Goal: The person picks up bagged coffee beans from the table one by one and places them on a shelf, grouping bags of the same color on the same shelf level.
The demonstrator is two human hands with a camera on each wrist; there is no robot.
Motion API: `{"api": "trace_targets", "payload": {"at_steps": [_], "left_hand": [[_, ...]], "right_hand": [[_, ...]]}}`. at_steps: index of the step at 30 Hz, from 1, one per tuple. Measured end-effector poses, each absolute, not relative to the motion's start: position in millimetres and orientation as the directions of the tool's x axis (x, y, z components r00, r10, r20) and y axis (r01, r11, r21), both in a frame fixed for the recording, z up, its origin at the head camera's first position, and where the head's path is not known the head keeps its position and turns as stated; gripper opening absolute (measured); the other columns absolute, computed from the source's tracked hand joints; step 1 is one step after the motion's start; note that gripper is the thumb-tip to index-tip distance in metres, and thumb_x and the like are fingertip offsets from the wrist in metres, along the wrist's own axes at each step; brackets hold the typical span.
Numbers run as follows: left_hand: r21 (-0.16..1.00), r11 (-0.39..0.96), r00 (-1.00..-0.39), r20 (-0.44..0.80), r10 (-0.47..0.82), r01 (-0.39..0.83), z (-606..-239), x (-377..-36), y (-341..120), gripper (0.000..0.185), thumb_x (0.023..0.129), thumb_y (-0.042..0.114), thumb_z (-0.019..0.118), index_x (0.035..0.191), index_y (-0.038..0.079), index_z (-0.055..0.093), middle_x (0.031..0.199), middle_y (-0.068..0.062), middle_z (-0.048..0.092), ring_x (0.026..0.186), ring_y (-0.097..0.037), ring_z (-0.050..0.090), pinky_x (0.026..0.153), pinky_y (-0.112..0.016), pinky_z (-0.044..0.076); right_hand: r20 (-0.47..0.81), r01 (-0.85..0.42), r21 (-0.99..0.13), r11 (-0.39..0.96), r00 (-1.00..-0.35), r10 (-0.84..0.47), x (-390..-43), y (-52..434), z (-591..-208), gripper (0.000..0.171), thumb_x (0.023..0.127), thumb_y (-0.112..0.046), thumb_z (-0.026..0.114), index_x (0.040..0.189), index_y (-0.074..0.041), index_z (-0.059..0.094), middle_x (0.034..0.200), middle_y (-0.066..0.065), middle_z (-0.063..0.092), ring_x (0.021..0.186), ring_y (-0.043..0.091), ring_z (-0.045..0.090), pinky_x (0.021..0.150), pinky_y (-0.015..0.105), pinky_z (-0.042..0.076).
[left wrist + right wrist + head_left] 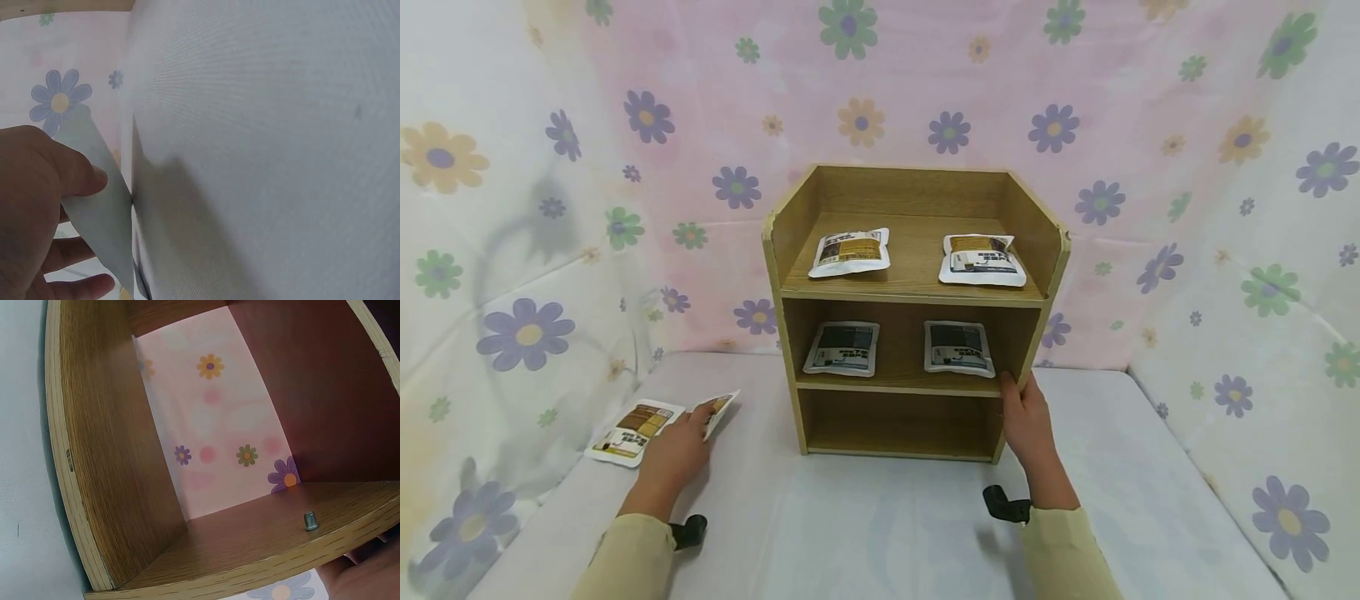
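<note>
A wooden shelf unit (910, 296) stands mid-table with three levels. Two pouches (850, 252) (982, 260) lie on its top board, and two darker pouches (842, 347) (958, 347) lie on the middle one. The bottom compartment (250, 544) holds nothing. My right hand (1011, 392) grips the shelf's right side panel at the middle board, and only its edge (369, 578) shows in the right wrist view. My left hand (696, 417) rests on the table at the left and pinches a brown-printed pouch (720, 408) (103, 219) between thumb and fingers, lifting its edge.
Another brown pouch (634, 431) lies flat just left of my left hand. Flowered cloth (520, 208) hangs behind and along both sides of the grey table (887, 525). A small metal shelf peg (310, 520) sticks out inside the bottom compartment.
</note>
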State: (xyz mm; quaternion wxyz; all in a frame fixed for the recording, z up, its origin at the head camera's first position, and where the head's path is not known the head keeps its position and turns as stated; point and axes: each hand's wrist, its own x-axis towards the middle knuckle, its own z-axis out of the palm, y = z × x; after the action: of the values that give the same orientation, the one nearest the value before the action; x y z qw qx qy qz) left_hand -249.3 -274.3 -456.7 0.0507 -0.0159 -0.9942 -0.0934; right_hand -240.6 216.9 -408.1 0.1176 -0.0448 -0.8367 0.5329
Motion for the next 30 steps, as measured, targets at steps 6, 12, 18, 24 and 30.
{"api": "trace_targets", "payload": {"at_steps": [6, 12, 18, 24, 30], "left_hand": [[0.144, 0.985, -0.973, 0.222, 0.060, 0.093, -457, -245, -274, 0.045, 0.086, 0.009, 0.062, 0.130, 0.004, 0.054, 0.112, -0.027, 0.064, 0.089, -0.048, 0.063, 0.064, -0.057, 0.050], [0.144, 0.981, -0.954, 0.289, 0.084, 0.131, -453, -243, -273, 0.038, 0.089, 0.012, 0.062, 0.126, 0.004, 0.059, 0.115, -0.026, 0.064, 0.097, -0.049, 0.061, 0.072, -0.060, 0.049], [0.147, 0.977, -0.929, 0.357, 0.096, 0.157, -443, -238, -270, 0.031, 0.090, 0.011, 0.062, 0.119, 0.002, 0.061, 0.108, -0.024, 0.068, 0.093, -0.046, 0.063, 0.073, -0.059, 0.050], [0.142, 0.973, -0.913, 0.393, 0.112, 0.180, -432, -233, -267, 0.028, 0.090, 0.011, 0.064, 0.117, 0.004, 0.062, 0.104, -0.022, 0.070, 0.091, -0.044, 0.065, 0.073, -0.056, 0.051], [0.149, 0.973, -0.924, 0.365, 0.112, 0.176, -424, -230, -265, 0.029, 0.092, 0.014, 0.062, 0.119, 0.004, 0.060, 0.104, -0.020, 0.070, 0.092, -0.041, 0.066, 0.076, -0.055, 0.052]], "right_hand": [[0.141, -0.043, -0.905, 0.424, -0.969, 0.201, -241, 217, -408, 0.063, 0.101, -0.055, 0.025, 0.155, -0.023, 0.019, 0.153, 0.016, 0.036, 0.130, 0.044, 0.048, 0.099, 0.064, 0.043], [0.131, -0.033, -0.908, 0.418, -0.970, 0.206, -241, 217, -408, 0.064, 0.101, -0.056, 0.025, 0.155, -0.022, 0.021, 0.152, 0.016, 0.037, 0.130, 0.044, 0.047, 0.100, 0.064, 0.043], [0.131, -0.030, -0.907, 0.421, -0.968, 0.212, -241, 217, -409, 0.064, 0.101, -0.056, 0.025, 0.154, -0.021, 0.021, 0.152, 0.017, 0.038, 0.130, 0.043, 0.048, 0.101, 0.064, 0.042], [0.136, -0.037, -0.908, 0.416, -0.968, 0.211, -241, 217, -409, 0.063, 0.101, -0.056, 0.025, 0.155, -0.022, 0.021, 0.153, 0.016, 0.037, 0.132, 0.043, 0.046, 0.102, 0.065, 0.040], [0.136, -0.038, -0.909, 0.415, -0.968, 0.209, -240, 217, -408, 0.064, 0.101, -0.057, 0.024, 0.155, -0.022, 0.021, 0.152, 0.016, 0.037, 0.130, 0.043, 0.047, 0.101, 0.064, 0.042]]}}
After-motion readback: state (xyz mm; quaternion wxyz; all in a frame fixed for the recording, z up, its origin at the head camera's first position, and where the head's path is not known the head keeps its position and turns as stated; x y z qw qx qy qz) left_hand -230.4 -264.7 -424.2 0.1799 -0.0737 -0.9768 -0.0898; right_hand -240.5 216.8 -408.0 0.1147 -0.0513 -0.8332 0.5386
